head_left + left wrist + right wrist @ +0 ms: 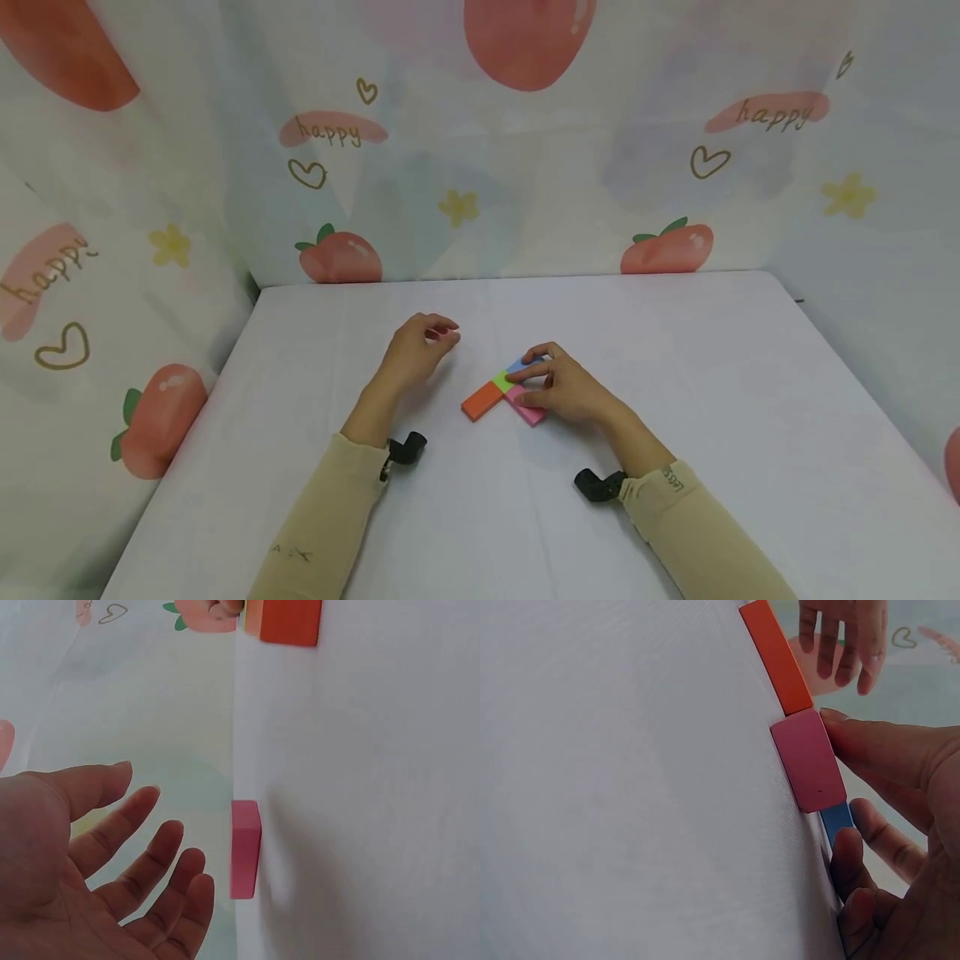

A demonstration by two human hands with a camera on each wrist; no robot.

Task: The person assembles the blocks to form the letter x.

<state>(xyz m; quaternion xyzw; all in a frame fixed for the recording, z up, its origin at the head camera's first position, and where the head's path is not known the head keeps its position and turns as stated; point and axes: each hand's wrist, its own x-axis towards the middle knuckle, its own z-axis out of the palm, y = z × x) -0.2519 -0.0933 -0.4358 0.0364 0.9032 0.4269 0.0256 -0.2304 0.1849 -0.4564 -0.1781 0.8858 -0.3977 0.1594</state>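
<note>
An orange block (482,401), a green block (501,382), a blue block (517,365) and a pink block (529,410) lie touching on the table. My right hand (566,387) is over them, thumb on the pink block, index fingertip at the green one, another finger by the blue one. Its fingers are bent and spread across the blocks, not wrapped round one. Farther left, my left hand (420,350) hovers with relaxed fingers, holding nothing. Beyond its fingertips in the left wrist view stands a second pink block (244,851), mostly hidden in the head view.
The table (465,517) has a white cover. A printed cloth (540,167) with hearts, flowers and fruit hangs behind it and along the sides. Black wrist devices (407,447) stick out from both beige sleeves (326,517).
</note>
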